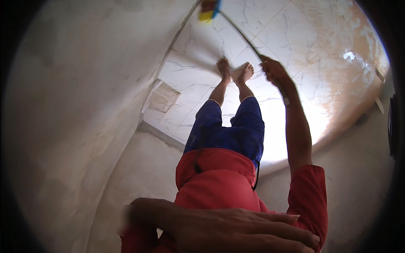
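My right hand (274,71) is stretched out in front of me and closed around a thin dark pole (244,37). The pole runs up and left across the floor to a yellow and blue cleaning head (208,10) at the top edge. My left hand (240,230) lies flat against my red shirt (215,181) at the bottom, fingers stretched to the right, holding nothing. My bare feet (233,71) stand side by side on the white marble floor tiles (270,25), just left of my right hand. I wear blue shorts (228,130).
A plastered wall (84,105) fills the left side and meets the floor along a raised edge. A square floor drain grate (163,97) sits in the tiles near that wall. A bright sun patch (320,118) lies on the floor at right.
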The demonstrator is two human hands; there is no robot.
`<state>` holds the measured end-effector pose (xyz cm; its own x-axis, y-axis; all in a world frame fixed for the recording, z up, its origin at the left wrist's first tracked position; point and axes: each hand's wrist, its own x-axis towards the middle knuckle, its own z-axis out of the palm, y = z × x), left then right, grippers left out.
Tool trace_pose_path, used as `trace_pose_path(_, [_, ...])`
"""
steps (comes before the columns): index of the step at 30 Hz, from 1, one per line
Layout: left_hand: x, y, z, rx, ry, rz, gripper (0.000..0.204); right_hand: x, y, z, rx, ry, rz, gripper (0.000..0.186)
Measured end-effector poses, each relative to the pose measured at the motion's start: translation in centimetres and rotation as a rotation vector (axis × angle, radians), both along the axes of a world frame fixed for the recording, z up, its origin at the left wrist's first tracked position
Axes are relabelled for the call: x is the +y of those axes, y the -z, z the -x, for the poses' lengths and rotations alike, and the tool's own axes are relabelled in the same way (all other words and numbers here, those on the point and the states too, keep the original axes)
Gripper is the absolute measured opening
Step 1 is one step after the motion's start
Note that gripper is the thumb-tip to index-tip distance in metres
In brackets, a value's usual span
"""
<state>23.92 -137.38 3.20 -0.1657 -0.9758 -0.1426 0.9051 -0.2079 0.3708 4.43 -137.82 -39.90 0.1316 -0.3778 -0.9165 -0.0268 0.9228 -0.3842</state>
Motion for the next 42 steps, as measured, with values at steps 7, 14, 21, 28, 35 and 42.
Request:
trace_pose_path(7, [-0.6, 0.0, -1.8, -0.052, 0.005, 0.108, 0.097, -0.1, 0.5, 22.4, 0.231, 0.649, 0.08, 0.014])
trace_pose_path(14, [-0.4, 0.8, -2.7, -0.051, 0.05, 0.216, 0.096, 11.6, -8.3, 13.7, 0.163, 0.281, 0.027, 0.017])
trace_pose_path(21, [-2.0, -0.7, -3.3, -0.031, 0.009, 0.035, 0.096, 19.5, -11.5, -9.5, -0.192, -0.179, -0.269, 0.033])
trace_pose_path(28, [-2.1, 2.4, -2.3, -0.172, -0.138, 0.159, 0.096, 20.8, 3.2, -26.3, -0.628, -1.137, 0.231, 0.028])
trace_pose_path(35, [-2.6, 3.3, -4.2, -0.139, -0.066, 0.118, 0.097, 8.7, 8.3, -15.6, -0.417, -0.672, 0.024, 0.02])
trace_pose_path(42, [-2.9, 2.3, -4.2, -0.079, -0.033, 0.142, 0.097, -3.0, 0.1, -0.9, -0.078, 0.0, -0.054, 0.027])
